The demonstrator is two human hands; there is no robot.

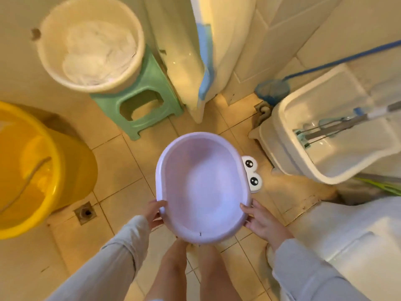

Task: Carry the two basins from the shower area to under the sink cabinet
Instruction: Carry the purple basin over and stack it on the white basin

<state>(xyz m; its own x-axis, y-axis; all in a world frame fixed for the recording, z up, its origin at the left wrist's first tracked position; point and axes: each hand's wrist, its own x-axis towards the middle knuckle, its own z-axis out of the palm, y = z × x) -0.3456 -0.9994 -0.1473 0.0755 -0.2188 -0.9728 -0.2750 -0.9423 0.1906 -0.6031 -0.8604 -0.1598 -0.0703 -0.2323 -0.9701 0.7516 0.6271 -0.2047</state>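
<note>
An oval pale purple basin (202, 185) is held level above the tiled floor, empty inside. My left hand (155, 212) grips its near left rim and my right hand (261, 222) grips its near right rim. A round cream basin (91, 43) with white cloth inside rests on a green plastic stool (143, 103) at the upper left, out of reach of both hands.
A yellow bucket (32, 168) stands at the left beside a floor drain (85, 212). A white mop bucket with a mop (329, 131) sits at the right, a toilet (347, 242) at the lower right. A slipper with cartoon eyes (252, 173) lies just beyond the purple basin.
</note>
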